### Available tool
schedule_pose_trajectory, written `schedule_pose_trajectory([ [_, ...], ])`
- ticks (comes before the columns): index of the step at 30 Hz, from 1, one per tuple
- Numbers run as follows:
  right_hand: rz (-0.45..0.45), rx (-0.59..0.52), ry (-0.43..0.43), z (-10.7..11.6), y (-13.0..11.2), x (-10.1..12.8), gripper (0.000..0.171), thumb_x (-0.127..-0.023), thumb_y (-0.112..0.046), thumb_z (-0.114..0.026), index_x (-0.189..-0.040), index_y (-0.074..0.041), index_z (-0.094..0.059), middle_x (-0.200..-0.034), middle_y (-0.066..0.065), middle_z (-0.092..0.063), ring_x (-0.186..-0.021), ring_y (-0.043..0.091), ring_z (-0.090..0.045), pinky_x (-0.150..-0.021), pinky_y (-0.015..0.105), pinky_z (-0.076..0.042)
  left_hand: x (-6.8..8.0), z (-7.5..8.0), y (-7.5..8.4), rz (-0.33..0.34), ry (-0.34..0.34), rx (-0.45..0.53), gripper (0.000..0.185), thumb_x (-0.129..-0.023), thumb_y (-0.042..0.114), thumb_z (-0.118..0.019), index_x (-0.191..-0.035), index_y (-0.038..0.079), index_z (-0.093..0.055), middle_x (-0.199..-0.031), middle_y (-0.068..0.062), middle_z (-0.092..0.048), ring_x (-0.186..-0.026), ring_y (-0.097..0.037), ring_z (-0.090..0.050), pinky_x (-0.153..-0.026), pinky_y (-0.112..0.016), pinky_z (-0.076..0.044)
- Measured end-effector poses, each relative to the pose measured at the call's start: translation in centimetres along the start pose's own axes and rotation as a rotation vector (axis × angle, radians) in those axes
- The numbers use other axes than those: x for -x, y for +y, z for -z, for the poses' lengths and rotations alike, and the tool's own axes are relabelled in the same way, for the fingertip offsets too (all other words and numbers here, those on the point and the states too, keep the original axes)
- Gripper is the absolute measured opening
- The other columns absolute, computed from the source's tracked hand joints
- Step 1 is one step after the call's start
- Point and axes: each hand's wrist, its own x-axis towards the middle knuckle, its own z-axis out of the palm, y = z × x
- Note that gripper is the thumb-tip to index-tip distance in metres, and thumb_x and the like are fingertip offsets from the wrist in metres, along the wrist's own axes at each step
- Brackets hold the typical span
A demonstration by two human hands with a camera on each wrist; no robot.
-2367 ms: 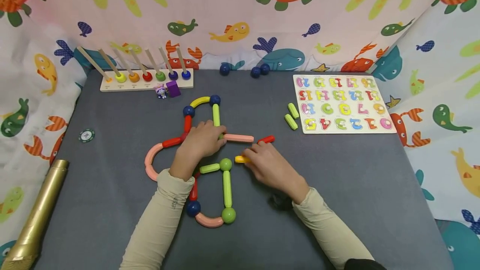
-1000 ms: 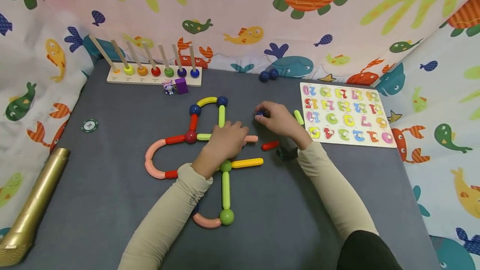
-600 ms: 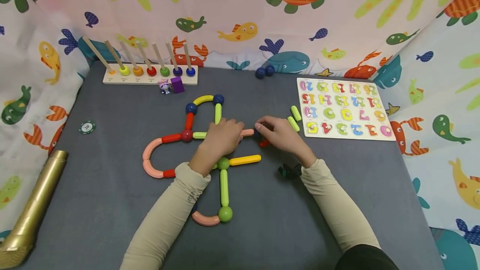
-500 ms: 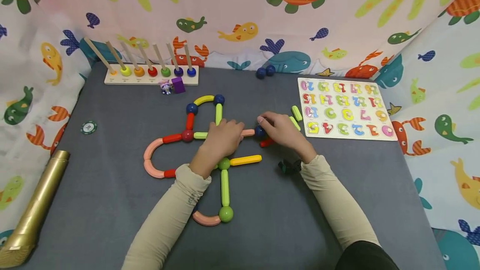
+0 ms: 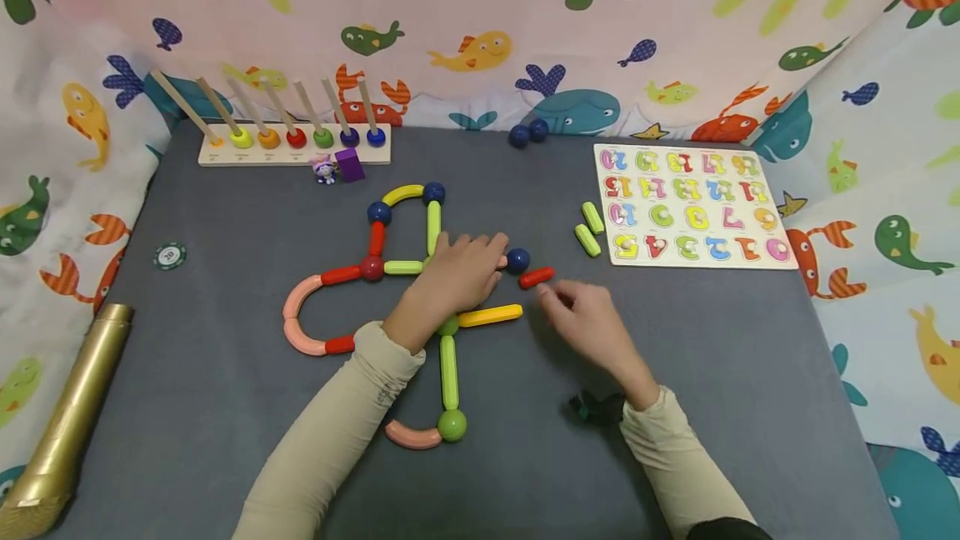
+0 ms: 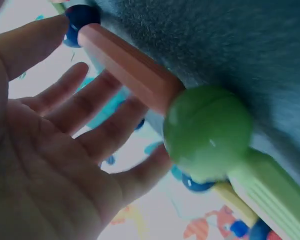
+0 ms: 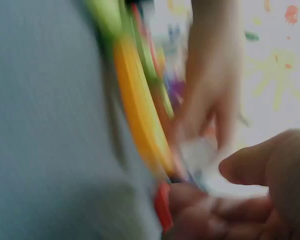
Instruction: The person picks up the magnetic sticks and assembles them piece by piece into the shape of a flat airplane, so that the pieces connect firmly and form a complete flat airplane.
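L hand (image 5: 459, 273): lay flat on the stick-and-ball figure, fingers straight and spread over the pink stick (image 6: 127, 62); gripped nothing. Wrist view showed the open palm above that stick, which ran from a green ball (image 6: 207, 132) to a blue ball (image 5: 517, 260).
R hand (image 5: 585, 323): hovered over the grey mat (image 5: 712, 357), just below-right of the short red stick (image 5: 536, 277) — apart from it in the head view. Fingers loosely curled, thumb near the fingertips, nothing between them (wrist view too blurred to add more).
Blue ball: sat at the pink stick's right end, just beside the L fingertips, next to the red stick.
Yellow stick (image 5: 491, 315): lay flat, pointing right from the green ball under the L wrist, btwn the two hands.
Rest of figure: green stick (image 5: 448, 372) ran down to a lower green ball (image 5: 452, 424) w/ a pink curve (image 5: 411, 437); pink arc (image 5: 296, 325) on the left; yellow curve (image 5: 402, 192) on top.
Loose bits: two green sticks (image 5: 588, 229) beside the number puzzle board (image 5: 693, 205); two blue balls (image 5: 528, 133) at the mat's far edge.
Far left: peg board w/ coloured beads (image 5: 294, 144), poker chip (image 5: 170, 256), gold tube (image 5: 67, 423).
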Motion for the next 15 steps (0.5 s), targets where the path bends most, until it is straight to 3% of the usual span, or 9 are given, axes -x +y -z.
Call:
schedule_pose_trajectory([
  [3, -0.145, -0.31, -0.149, -3.0, -0.8, 1.4, 0.035, -0.11, -0.032, -0.063, -0.093, -0.005, -0.076, -0.073, 0.006, -0.07, -0.05, 0.015, -0.057, -0.047, 0.03, -0.046, -0.7, 0.4, 0.0, 0.009, -0.041, -0.037, 0.026, -0.111, 0.025, -0.063, -0.132, 0.009, -0.065, -0.118, -0.011, -0.069, -0.109, -0.035, -0.065, -0.1, -0.059, -0.047],
  [5, -0.221, -0.495, -0.178, -4.8, -1.3, 1.7, 0.034, -0.11, -0.03, -0.063, -0.103, 0.0, -0.076, -0.082, 0.013, -0.075, -0.049, 0.015, -0.06, -0.046, 0.029, -0.048, -0.8, 0.8, -0.2, 0.002, -0.07, -0.032, 0.02, -0.112, 0.023, -0.06, -0.122, 0.008, -0.07, -0.109, -0.01, -0.068, -0.102, -0.033, -0.066, -0.095, -0.055, -0.05],
  [9, -0.304, -0.744, -0.041, -6.8, -1.9, 1.2, 0.032, -0.109, -0.022, -0.064, -0.112, 0.009, -0.073, -0.091, 0.019, -0.077, -0.049, 0.013, -0.062, -0.045, 0.025, -0.05, -0.6, 1.1, -0.6, -0.042, -0.112, 0.078, 0.019, -0.113, 0.024, -0.058, -0.11, 0.009, -0.069, -0.095, -0.006, -0.065, -0.087, -0.026, -0.063, -0.085, -0.046, -0.052],
  [12, -0.362, -0.883, 0.045, -7.1, -2.2, 0.7, 0.032, -0.109, -0.019, -0.064, -0.116, 0.012, -0.071, -0.091, 0.018, -0.077, -0.047, 0.011, -0.061, -0.044, 0.023, -0.049, -0.4, 1.2, -0.7, -0.077, -0.121, 0.162, 0.019, -0.113, 0.024, -0.058, -0.113, 0.008, -0.069, -0.093, -0.005, -0.065, -0.083, -0.024, -0.061, -0.079, -0.039, -0.052],
  [15, -0.428, -1.011, 0.074, -7.0, -2.2, 0.3, 0.032, -0.109, -0.017, -0.064, -0.123, 0.012, -0.068, -0.092, 0.015, -0.077, -0.047, 0.01, -0.061, -0.045, 0.022, -0.049, -0.4, 1.2, -0.6, -0.107, -0.118, 0.2, 0.021, -0.113, 0.024, -0.058, -0.118, 0.007, -0.07, -0.097, -0.006, -0.068, -0.084, -0.023, -0.062, -0.079, -0.037, -0.053],
])
